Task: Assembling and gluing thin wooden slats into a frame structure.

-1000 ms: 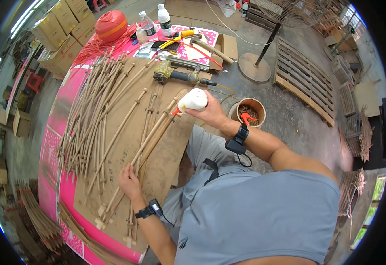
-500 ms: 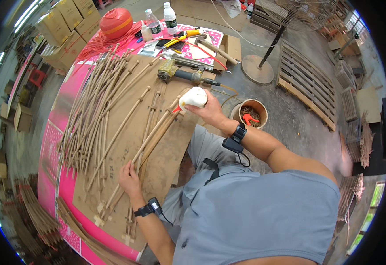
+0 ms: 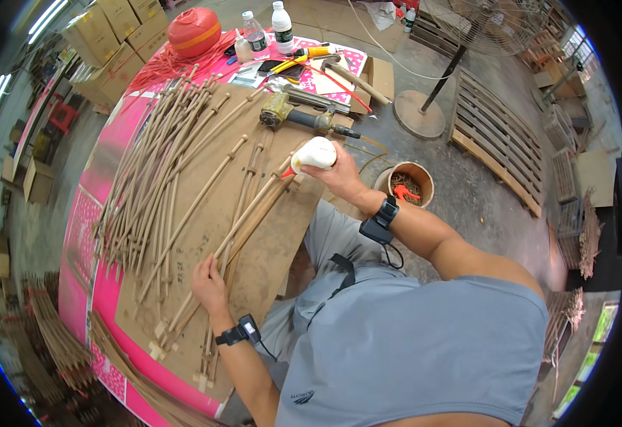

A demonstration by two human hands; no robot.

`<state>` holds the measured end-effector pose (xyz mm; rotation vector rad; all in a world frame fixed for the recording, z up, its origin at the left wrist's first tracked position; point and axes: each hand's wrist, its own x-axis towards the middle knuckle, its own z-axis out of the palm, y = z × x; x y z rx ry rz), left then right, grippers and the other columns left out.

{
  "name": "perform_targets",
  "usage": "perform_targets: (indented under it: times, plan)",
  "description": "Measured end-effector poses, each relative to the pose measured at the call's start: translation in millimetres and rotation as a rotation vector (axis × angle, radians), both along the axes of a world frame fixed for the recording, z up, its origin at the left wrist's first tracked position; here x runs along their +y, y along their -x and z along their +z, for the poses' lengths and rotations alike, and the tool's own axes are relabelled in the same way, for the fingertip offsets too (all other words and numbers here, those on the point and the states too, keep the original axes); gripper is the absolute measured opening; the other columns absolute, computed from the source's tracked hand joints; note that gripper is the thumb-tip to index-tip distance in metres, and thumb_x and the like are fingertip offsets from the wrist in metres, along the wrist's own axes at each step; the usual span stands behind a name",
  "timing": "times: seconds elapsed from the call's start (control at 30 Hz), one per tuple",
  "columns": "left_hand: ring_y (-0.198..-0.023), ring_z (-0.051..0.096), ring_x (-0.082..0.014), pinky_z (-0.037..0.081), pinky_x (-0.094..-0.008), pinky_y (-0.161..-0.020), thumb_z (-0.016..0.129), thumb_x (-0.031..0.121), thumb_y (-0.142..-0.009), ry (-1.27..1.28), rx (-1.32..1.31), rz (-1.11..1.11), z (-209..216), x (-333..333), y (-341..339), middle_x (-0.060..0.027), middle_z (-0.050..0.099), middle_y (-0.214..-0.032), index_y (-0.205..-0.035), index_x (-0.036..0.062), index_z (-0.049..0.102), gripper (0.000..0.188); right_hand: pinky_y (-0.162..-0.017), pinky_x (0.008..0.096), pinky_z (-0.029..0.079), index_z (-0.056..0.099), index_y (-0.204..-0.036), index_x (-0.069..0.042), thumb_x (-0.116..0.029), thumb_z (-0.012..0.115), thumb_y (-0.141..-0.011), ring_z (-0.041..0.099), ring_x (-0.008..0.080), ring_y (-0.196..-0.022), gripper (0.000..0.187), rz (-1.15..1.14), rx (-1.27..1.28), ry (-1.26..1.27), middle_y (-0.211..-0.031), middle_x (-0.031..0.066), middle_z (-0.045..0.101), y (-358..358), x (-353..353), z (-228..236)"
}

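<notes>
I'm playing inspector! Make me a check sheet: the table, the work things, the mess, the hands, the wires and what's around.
Surface: cardboard over a pink table.
Work things: many wooden rods in a pile; white bottle tilted, its red tip close to one rod.
Clutter: hammer, power tool, red ball.
Hands: left hand holds that rod; right hand holds the white bottle.
Cables: yellowish hose at the power tool; black cords at both wrists.
Surroundings: fan, pallet, bucket, boxes.

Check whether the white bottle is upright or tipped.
Tipped: the right hand holds the white bottle slanted, red nozzle toward a wooden rod.
</notes>
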<state>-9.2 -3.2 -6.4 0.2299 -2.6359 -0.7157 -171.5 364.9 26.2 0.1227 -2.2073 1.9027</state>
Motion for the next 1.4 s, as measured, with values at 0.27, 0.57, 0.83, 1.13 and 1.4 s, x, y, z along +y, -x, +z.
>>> perform_targets:
  times: [0.27, 0.57, 0.83, 1.13, 1.4]
  plan:
    - [-0.094, 0.067, -0.0335, 0.054, -0.0407, -0.081, 0.069, 0.014, -0.095, 0.049, 0.045, -0.020, 0, 0, 0, -0.0133, 0.071, -0.100, -0.109, 0.0074, 0.077, 0.017, -0.089, 0.0346, 0.056, 0.064, -0.118, -0.005, -0.033, 0.093, -0.076, 0.072, 0.0189, -0.104, 0.058, 0.003, 0.010, -0.058, -0.111, 0.0100, 0.075, 3, 1, -3]
    - [-0.093, 0.068, -0.0341, 0.054, -0.0412, -0.081, 0.068, 0.015, -0.096, 0.026, 0.041, -0.021, 0, 1, 0, -0.0140, 0.072, -0.102, -0.108, 0.0069, 0.076, 0.017, -0.088, 0.0352, 0.057, 0.064, -0.119, -0.005, -0.033, 0.093, -0.076, 0.073, 0.0204, -0.102, 0.060, 0.014, 0.016, -0.135, -0.110, 0.0099, 0.076, 1, 0, 7]
    - [-0.096, 0.068, -0.0336, 0.053, -0.0400, -0.085, 0.066, 0.016, -0.097, 0.007, 0.008, 0.028, 0, 4, 0, -0.0147, 0.072, -0.103, -0.108, 0.0045, 0.076, 0.018, -0.091, 0.0334, 0.056, 0.063, -0.121, -0.004, -0.025, 0.092, -0.078, 0.071, 0.0167, -0.106, 0.056, 0.085, -0.039, -0.097, -0.114, 0.0084, 0.074, -10, -3, 27]
    - [-0.090, 0.068, -0.0342, 0.054, -0.0417, -0.079, 0.070, 0.014, -0.093, -0.036, 0.047, 0.024, 8, 6, 2, -0.0128, 0.071, -0.099, -0.104, 0.0073, 0.077, 0.015, -0.095, 0.0317, 0.056, 0.057, -0.130, -0.001, -0.012, 0.088, -0.082, 0.067, 0.0142, -0.110, 0.058, 0.305, -0.194, 0.220, -0.119, 0.0070, 0.070, -29, -36, 30]
    - [-0.096, 0.069, -0.0325, 0.054, -0.0399, -0.085, 0.070, 0.015, -0.092, -0.059, -0.001, 0.043, 9, 8, 1, -0.0136, 0.073, -0.103, -0.106, 0.0073, 0.077, 0.017, -0.093, 0.0340, 0.056, 0.060, -0.123, -0.002, -0.023, 0.093, -0.076, 0.069, 0.0180, -0.107, 0.061, 0.433, -0.099, 0.092, -0.117, 0.0089, 0.071, -56, -91, 18]
